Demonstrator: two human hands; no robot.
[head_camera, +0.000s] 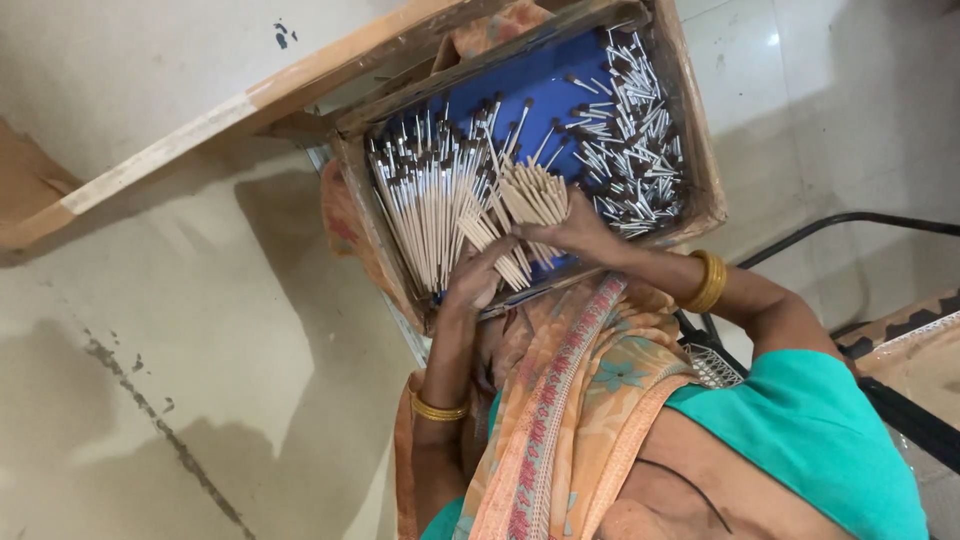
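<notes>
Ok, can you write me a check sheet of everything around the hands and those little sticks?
Surface: wooden tray with a blue bottom, tilted on orange cloth.
Job's things: dark-tipped sticks lying side by side in the tray; a silvery loose pile beside them.
Clutter: nothing seen.
Hands: left hand closed on a small bunch of sticks; right hand closed on a fanned bundle. Gold bangles on both wrists.
Cables: black curved line, bar or cable, cannot tell.
Surroundings: pale stained floor; wooden plank.
</notes>
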